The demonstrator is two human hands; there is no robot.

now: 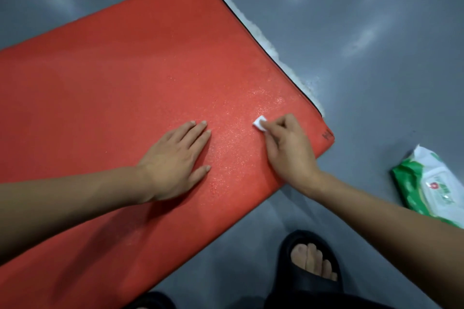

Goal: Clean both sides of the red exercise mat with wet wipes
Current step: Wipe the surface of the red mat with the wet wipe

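Red exercise mat (113,88) lies flat on grey floor (376,57). Left hand (175,160) presses it, fingers straight; right hand (288,148) pinches a small folded wet wipe (259,123) near the corner. So small a wipe risks missed patches.

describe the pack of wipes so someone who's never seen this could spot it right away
Start at the big red mat lying on the grey floor. Off its near right corner, past the right hand, the pack of wipes lies on the floor. It is the only green and white thing here, a soft packet.
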